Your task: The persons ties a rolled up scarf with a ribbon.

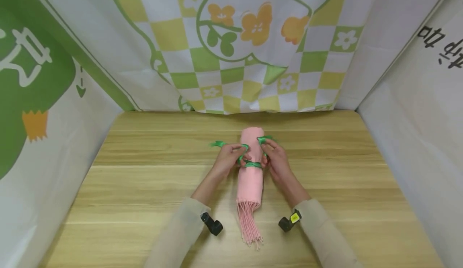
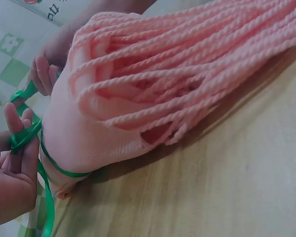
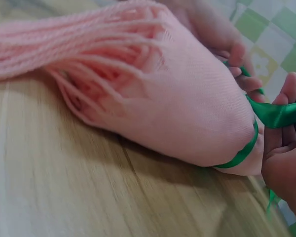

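Note:
A rolled pink scarf [image 1: 250,167] lies lengthwise on the wooden table [image 1: 144,187], its fringe [image 1: 250,228] toward me. A green ribbon [image 1: 252,164] circles its middle. My left hand [image 1: 229,158] pinches one ribbon end on the roll's left side, and a loose tail [image 1: 217,144] trails off to the left. My right hand [image 1: 272,155] pinches the other ribbon end [image 1: 262,140] on the right side. The left wrist view shows the scarf [image 2: 138,98], the ribbon [image 2: 44,163] and my left fingers [image 2: 19,133] on it. The right wrist view shows the scarf [image 3: 177,108], the ribbon [image 3: 274,113] and my right fingers [image 3: 286,128].
Printed cloth walls enclose the table: a green and yellow checked sheet [image 1: 238,43] at the back, white sheets at the left [image 1: 36,139] and right [image 1: 416,139]. Bare wood lies on both sides of the scarf.

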`<move>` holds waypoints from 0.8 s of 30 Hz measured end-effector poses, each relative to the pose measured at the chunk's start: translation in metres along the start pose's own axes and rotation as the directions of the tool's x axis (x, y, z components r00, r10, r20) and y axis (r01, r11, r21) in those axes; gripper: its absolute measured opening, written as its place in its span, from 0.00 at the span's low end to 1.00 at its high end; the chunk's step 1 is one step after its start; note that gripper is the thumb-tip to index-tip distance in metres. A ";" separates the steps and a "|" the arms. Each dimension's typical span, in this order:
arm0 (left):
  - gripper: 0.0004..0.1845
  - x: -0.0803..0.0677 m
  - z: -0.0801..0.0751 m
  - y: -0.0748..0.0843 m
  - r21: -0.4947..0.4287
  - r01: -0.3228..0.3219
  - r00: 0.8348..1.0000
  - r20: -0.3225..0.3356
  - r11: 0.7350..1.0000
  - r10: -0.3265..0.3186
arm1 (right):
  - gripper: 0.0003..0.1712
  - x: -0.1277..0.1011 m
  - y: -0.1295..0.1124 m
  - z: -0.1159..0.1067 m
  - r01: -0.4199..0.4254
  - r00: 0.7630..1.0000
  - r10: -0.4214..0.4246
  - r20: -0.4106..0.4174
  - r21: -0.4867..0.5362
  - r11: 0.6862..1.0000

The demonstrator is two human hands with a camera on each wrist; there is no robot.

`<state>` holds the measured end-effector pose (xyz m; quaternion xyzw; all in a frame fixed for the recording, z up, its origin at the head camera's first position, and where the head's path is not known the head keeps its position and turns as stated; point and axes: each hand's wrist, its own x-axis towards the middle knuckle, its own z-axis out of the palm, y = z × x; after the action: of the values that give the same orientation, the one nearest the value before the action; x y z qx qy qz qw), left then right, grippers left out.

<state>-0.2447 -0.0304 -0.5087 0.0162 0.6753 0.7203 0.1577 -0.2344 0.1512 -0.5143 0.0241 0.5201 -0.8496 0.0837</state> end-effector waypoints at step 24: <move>0.14 0.006 0.007 0.002 0.068 -0.113 0.992 0.067 0.991 0.108 | 0.20 0.004 -0.008 0.004 -0.102 0.987 0.143 0.074 -0.398 0.912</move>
<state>-0.2489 -0.0228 -0.5075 0.0820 0.6934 0.7024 0.1382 -0.2394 0.1508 -0.5055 -0.0036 0.6724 -0.7213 0.1662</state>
